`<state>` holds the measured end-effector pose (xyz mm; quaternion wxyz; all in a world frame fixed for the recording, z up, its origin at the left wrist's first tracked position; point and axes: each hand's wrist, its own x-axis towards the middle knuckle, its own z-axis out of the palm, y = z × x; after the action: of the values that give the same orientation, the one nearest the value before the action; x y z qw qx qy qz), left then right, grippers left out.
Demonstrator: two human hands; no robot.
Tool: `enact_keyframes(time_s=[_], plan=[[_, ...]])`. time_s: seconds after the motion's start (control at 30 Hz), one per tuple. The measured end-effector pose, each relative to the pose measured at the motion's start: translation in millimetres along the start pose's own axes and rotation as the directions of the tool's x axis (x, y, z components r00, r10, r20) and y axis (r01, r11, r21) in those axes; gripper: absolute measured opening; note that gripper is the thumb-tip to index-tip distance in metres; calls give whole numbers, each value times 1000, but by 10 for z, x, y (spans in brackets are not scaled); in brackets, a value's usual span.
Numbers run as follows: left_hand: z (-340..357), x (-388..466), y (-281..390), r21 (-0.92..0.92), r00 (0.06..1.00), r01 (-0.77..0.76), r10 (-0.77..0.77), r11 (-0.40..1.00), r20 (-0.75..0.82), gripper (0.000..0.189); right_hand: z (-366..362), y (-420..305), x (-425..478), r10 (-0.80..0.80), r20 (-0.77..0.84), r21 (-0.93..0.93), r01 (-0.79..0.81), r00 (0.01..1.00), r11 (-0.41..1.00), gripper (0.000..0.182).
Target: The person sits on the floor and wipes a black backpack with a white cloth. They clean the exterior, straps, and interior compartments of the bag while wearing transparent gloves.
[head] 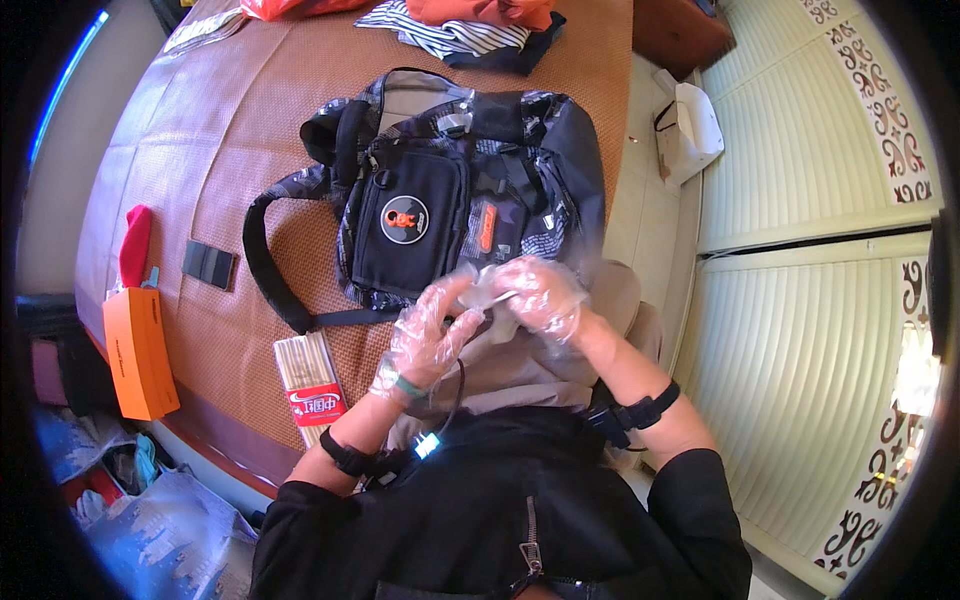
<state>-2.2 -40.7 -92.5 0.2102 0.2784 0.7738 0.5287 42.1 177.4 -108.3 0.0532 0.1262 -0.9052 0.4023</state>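
My left hand (427, 330) and my right hand (541, 298) both wear clear plastic gloves and meet over my lap, just before the backpack. Between their fingertips is a small white item (495, 298), pinched by both hands; it is blurred and partly covered, so its kind is unclear. The black patterned backpack (480, 195) lies on a woven brown mat (217, 225), front pocket up. Its main compartment gapes at the far end. A round patch (404, 220) with an orange figure and an orange label (487, 229) sit on its front. One shoulder strap (259, 255) loops out left.
Left of the backpack lie a dark phone (208, 264), an orange box (140, 352), a red cloth item (135, 244) and a pack of chopsticks (311, 379). Folded clothes (480, 34) are piled beyond. A white paper bag (688, 135) stands on the floor by pale cabinet doors (810, 360).
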Motion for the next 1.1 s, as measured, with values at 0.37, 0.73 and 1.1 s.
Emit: enact_keyframes(time_s=[0.37, 0.73, 1.1], plan=[[377, -403, -641, -264, 877, 436, -341, 860, 338, 27, -174, -137, -46, 271, 438, 98, -345, 857, 933, 33], [265, -246, -306, -8, 930, 81, -72, 997, 361, 22, 34, 19, 316, 501, 204, -534, -333, 841, 777, 36], [575, 671, -676, 515, 981, -105, 175, 851, -88, 15, 158, 114, 210, 431, 98, -509, -327, 897, 796, 25]])
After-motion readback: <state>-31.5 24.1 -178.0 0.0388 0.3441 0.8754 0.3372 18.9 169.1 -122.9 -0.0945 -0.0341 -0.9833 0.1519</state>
